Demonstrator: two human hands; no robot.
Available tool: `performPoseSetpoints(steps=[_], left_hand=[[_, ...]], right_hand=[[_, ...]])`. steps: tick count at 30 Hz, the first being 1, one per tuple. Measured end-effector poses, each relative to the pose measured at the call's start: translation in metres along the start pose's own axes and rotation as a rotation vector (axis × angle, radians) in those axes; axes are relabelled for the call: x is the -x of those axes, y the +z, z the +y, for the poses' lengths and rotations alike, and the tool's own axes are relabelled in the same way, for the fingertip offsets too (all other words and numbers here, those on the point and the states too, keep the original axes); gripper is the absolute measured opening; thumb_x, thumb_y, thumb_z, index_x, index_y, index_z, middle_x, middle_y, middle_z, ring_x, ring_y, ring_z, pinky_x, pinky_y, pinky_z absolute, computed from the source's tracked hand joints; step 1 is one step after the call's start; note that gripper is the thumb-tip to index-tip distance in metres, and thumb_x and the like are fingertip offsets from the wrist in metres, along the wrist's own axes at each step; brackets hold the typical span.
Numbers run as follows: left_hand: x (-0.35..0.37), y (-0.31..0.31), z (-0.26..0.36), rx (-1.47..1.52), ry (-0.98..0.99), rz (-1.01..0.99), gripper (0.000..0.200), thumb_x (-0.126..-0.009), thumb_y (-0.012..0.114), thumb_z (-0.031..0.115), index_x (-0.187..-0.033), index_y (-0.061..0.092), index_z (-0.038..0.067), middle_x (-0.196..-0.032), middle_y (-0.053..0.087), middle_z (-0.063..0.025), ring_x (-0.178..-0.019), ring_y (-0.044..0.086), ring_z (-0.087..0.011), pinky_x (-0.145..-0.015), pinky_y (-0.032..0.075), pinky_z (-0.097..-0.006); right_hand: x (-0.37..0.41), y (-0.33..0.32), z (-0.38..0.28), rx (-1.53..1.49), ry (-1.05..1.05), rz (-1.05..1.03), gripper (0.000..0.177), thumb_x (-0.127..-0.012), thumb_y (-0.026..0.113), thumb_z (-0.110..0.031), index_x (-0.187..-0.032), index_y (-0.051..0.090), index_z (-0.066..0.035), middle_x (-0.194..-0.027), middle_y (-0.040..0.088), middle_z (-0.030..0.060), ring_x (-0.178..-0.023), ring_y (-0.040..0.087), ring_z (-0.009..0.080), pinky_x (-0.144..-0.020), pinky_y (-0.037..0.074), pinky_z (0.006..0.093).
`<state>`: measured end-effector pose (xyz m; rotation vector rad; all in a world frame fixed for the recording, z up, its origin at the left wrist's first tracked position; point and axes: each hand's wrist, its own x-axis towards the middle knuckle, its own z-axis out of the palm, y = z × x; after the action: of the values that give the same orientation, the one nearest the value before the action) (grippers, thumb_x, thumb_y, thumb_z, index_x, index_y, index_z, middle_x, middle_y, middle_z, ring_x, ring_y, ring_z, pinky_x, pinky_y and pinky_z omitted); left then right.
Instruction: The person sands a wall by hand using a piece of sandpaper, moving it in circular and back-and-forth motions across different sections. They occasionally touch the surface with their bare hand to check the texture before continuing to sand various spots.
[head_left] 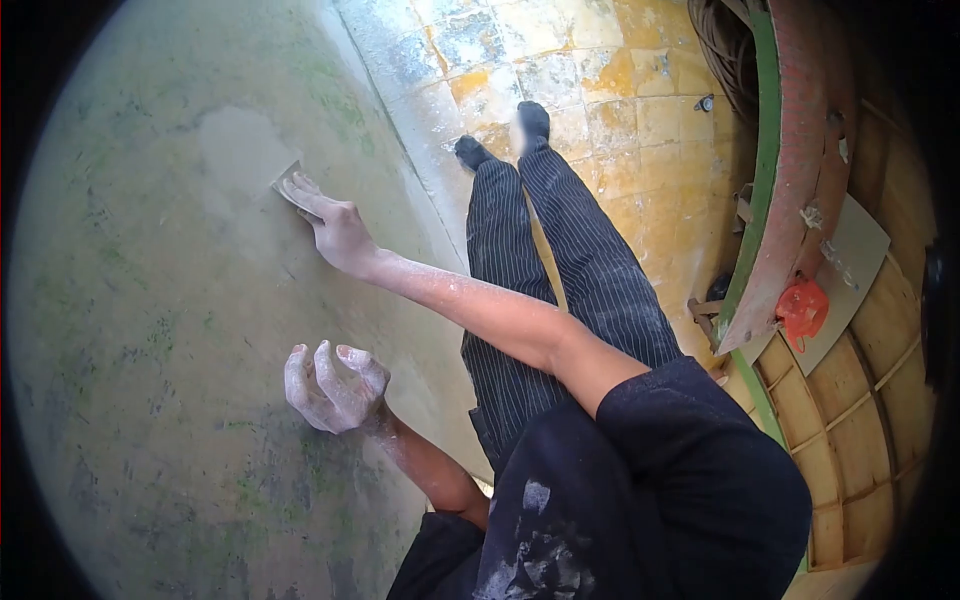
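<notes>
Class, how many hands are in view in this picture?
2. The right hand presses a sanding pad against the grey wall, higher in the view; the left hand, dusted white, rests on it below. None seems hidden.

Right arm stretched forward, right grip (340, 232) pinched closed, left grip (335, 390) white-dusted, fingers (352, 366) loosely curled

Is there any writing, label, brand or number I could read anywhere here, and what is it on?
None: no readable word, number or sign shows anywhere.
The sanding pad under the right hand, the grey curved surface that the left hand touches, the red object and the dark clothing carry only dust, stains and smears.
</notes>
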<state>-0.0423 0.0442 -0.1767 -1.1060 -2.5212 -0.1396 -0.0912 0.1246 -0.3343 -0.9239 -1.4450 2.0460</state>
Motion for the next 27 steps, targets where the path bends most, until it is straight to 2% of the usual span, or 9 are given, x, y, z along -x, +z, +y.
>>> performPoseSetpoints(steps=[4, 7, 10, 13, 15, 18, 21, 25, 27], left_hand=[[-0.001, 0.002, 0.000, -0.013, 0.021, 0.016, 0.013, -0.086, 0.059, 0.013, -0.086, 0.068, 0.003, -0.101, 0.063, -0.0147, -0.083, 0.065, -0.0272, -0.057, 0.055, -0.0325], [-0.003, 0.001, -0.001, -0.017, 0.038, 0.020, 0.014, -0.087, 0.058, 0.014, -0.085, 0.067, 0.003, -0.100, 0.063, -0.0148, -0.082, 0.064, -0.0267, -0.055, 0.053, -0.0316], [-0.001, 0.003, -0.002, -0.003, 0.034, 0.023, 0.015, -0.087, 0.058, 0.014, -0.084, 0.067, 0.003, -0.100, 0.063, -0.0152, -0.082, 0.064, -0.0262, -0.053, 0.052, -0.0309], [-0.001, 0.001, -0.002, -0.008, 0.031, 0.016, 0.014, -0.087, 0.058, 0.013, -0.084, 0.067, 0.003, -0.100, 0.063, -0.0152, -0.081, 0.064, -0.0258, -0.053, 0.051, -0.0311], [-0.001, -0.001, -0.001, -0.014, 0.017, -0.026, 0.014, -0.086, 0.058, 0.013, -0.084, 0.067, 0.003, -0.100, 0.063, -0.0151, -0.081, 0.064, -0.0256, -0.054, 0.052, -0.0315], [-0.001, 0.000, -0.001, -0.011, 0.020, -0.012, 0.014, -0.086, 0.058, 0.012, -0.084, 0.067, 0.003, -0.100, 0.063, -0.0150, -0.080, 0.063, -0.0256, -0.055, 0.051, -0.0315], [-0.004, -0.001, -0.001, -0.005, 0.032, -0.009, 0.013, -0.086, 0.058, 0.012, -0.084, 0.067, 0.003, -0.101, 0.063, -0.0150, -0.080, 0.063, -0.0256, -0.054, 0.051, -0.0312], [-0.002, 0.000, -0.002, -0.008, 0.023, -0.029, 0.012, -0.085, 0.058, 0.011, -0.083, 0.066, 0.002, -0.101, 0.063, -0.0149, -0.079, 0.063, -0.0256, -0.053, 0.050, -0.0313], [-0.003, 0.001, 0.000, 0.002, 0.015, -0.024, 0.012, -0.085, 0.058, 0.011, -0.083, 0.066, 0.002, -0.101, 0.063, -0.0149, -0.078, 0.063, -0.0256, -0.053, 0.050, -0.0315]], right_hand=[[-0.002, 0.012, -0.047, 0.021, -0.355, -0.091, 0.063, -0.077, 0.052, 0.017, -0.133, 0.062, -0.010, -0.145, 0.049, 0.0157, -0.139, 0.042, 0.0317, -0.119, 0.031, 0.0415], [-0.002, 0.027, -0.084, -0.057, -0.391, -0.137, 0.066, -0.074, 0.051, 0.019, -0.134, 0.060, -0.008, -0.147, 0.048, 0.0151, -0.139, 0.041, 0.0322, -0.119, 0.030, 0.0412], [-0.011, 0.016, -0.034, -0.049, -0.431, -0.171, 0.065, -0.075, 0.049, 0.018, -0.135, 0.058, -0.005, -0.146, 0.049, 0.0164, -0.139, 0.042, 0.0326, -0.119, 0.030, 0.0416], [-0.010, 0.003, 0.015, 0.080, -0.403, -0.079, 0.065, -0.077, 0.046, 0.017, -0.136, 0.057, -0.005, -0.145, 0.049, 0.0169, -0.139, 0.042, 0.0330, -0.119, 0.032, 0.0423], [-0.008, 0.001, 0.026, 0.127, -0.023, -0.024, 0.062, -0.078, 0.042, 0.014, -0.135, 0.058, -0.003, -0.139, 0.055, 0.0195, -0.140, 0.041, 0.0353, -0.119, 0.028, 0.0457], [-0.011, 0.015, -0.025, 0.147, -0.422, -0.071, 0.061, -0.079, 0.040, 0.015, -0.135, 0.058, -0.003, -0.142, 0.053, 0.0188, -0.141, 0.039, 0.0347, -0.119, 0.029, 0.0459], [-0.019, 0.026, -0.074, -0.025, -0.440, -0.181, 0.059, -0.082, 0.039, 0.013, -0.135, 0.058, -0.004, -0.145, 0.050, 0.0182, -0.142, 0.038, 0.0343, -0.119, 0.029, 0.0459], [-0.045, 0.009, -0.013, 0.000, -0.503, -0.124, 0.069, -0.075, 0.041, 0.018, -0.138, 0.055, -0.005, -0.147, 0.048, 0.0155, -0.140, 0.041, 0.0311, -0.120, 0.028, 0.0427], [-0.047, 0.000, 0.009, 0.068, -0.247, -0.072, 0.056, -0.083, 0.040, 0.009, -0.135, 0.059, -0.003, -0.148, 0.047, 0.0181, -0.140, 0.041, 0.0354, -0.119, 0.028, 0.0462]])
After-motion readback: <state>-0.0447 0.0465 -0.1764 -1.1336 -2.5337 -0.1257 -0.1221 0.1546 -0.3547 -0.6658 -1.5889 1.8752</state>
